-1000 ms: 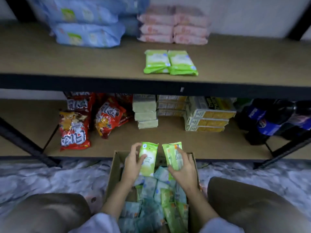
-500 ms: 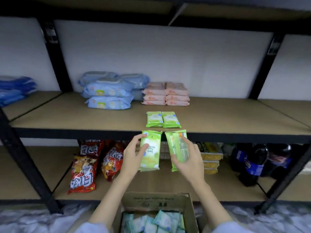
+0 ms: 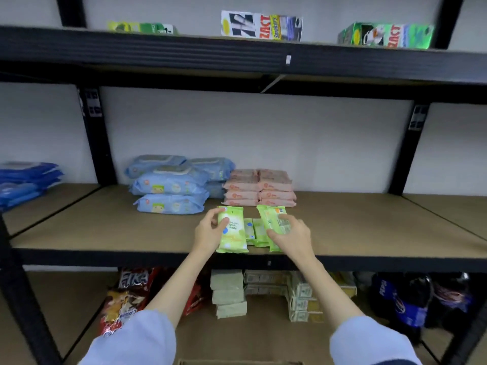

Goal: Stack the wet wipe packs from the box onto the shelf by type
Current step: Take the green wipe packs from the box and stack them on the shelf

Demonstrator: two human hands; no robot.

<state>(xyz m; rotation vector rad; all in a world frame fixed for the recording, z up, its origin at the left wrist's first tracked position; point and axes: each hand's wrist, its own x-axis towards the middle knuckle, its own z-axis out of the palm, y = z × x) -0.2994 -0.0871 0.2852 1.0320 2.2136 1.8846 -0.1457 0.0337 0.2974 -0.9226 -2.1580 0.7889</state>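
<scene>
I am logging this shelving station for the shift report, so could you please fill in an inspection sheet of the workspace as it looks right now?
Surface: brown middle shelf board in a black metal rack.
Job's things: one green pack in the left hand, another green pack in the right hand, both over the shelved green packs; pink packs and light blue packs stacked behind; box rim at the bottom edge.
Clutter: dark blue packs on the neighbouring board.
Grippers: both hands grip a pack.
Cables: nothing seen.
Surroundings: cartons above; snack bags, small boxes and bottles below.
</scene>
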